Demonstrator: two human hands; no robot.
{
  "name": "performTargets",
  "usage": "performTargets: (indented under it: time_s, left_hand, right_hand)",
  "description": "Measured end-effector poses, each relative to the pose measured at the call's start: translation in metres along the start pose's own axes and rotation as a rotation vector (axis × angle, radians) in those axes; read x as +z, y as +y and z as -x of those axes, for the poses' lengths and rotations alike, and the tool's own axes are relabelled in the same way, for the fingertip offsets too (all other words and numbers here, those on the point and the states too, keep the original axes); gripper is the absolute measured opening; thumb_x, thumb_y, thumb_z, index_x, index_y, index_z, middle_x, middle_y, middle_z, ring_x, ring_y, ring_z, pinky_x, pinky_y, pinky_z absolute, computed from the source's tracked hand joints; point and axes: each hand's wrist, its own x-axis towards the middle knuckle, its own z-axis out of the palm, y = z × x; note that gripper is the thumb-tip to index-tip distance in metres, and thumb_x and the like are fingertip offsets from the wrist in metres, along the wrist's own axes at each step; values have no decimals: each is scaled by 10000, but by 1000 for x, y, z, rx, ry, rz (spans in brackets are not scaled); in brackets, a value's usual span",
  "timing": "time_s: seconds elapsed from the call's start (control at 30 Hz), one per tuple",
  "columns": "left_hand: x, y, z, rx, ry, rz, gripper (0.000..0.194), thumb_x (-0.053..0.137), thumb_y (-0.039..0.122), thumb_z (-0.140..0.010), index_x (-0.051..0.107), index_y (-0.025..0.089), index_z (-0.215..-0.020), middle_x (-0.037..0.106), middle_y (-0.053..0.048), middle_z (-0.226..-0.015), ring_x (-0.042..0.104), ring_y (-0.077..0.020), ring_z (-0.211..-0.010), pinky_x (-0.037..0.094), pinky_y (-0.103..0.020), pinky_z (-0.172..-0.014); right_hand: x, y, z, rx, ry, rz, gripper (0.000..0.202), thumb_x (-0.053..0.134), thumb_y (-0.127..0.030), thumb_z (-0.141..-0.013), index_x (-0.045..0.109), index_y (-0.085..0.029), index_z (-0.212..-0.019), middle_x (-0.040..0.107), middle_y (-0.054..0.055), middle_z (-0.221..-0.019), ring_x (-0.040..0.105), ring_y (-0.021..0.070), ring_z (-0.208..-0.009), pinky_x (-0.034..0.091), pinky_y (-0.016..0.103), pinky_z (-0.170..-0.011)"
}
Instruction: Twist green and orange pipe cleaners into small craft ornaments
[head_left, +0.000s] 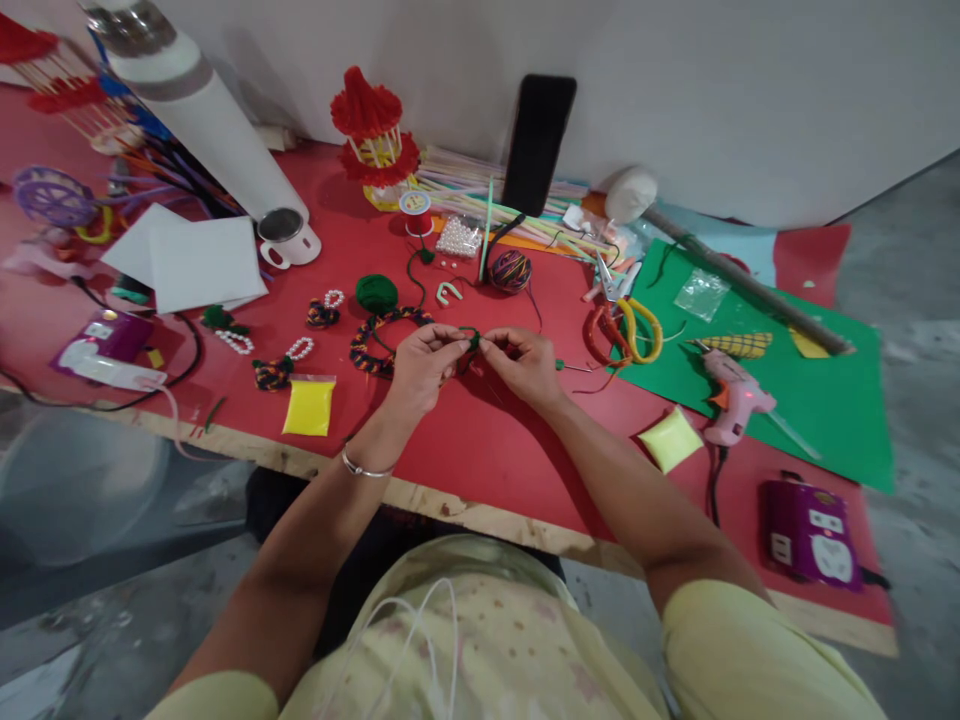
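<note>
Between my hands, above the red tabletop, is a small piece of dark green yarn. My left hand pinches it from the left. From the right, the fingertips of my right hand grip it too. A thin dark strand hangs below. Just left of my left hand lies a braided multicolour yarn ring. Behind it sit a green yarn ball and a small white bent piece. A crochet hook with a green handle lies right of my right hand.
Farther back are a multicolour yarn ball, a bag of pearl beads, a thread spool and a leaning phone. Scissors and a pink glue gun lie right. A white mug and yellow packet are left.
</note>
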Motion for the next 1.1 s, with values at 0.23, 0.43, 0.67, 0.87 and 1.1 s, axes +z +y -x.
performTargets:
  time_s: [0.23,0.43,0.67,0.87,1.1]
  left_hand:
    - [0,4,1,-32,-2,20,269,811,203,-602,618,172,-786,572,78,-552,367,-19,-358,223,-180,-353]
    - [0,6,2,-26,-22,22,251,793,200,-608,629,171,-796,590,66,-574,359,-20,-365,224,-179,-359]
    - [0,0,1,28,-64,-124,227,796,347,-704,679,168,-783,504,67,-495,376,-38,-381,248,-188,-383]
    - [-1,-2,1,92,-22,-202,222,782,368,-730,731,167,-809,505,59,-502,377,-45,-415,269,-190,-412]
    - [-2,0,1,61,-65,-202,265,713,436,-811,709,175,-858,467,62,-449,403,-56,-393,267,-176,-389]
  right_hand:
    - [-1,3,0,2,-13,-4,201,664,-383,-871,726,-199,-921,722,19,-779,624,116,-655,479,241,-603]
    - [-1,4,0,-11,-84,-44,246,646,-390,-889,740,-211,-1030,764,47,-910,684,149,-778,530,280,-700]
    - [0,7,-1,-18,-58,-37,229,659,-412,-881,752,-212,-938,746,35,-819,668,144,-707,532,276,-660]
    - [-2,4,0,-51,-64,-58,215,650,-377,-894,746,-224,-1011,749,38,-874,673,146,-761,542,287,-713]
    - [-5,6,-1,-77,-24,1,252,637,-409,-910,745,-264,-1086,756,56,-1004,685,173,-887,551,313,-779]
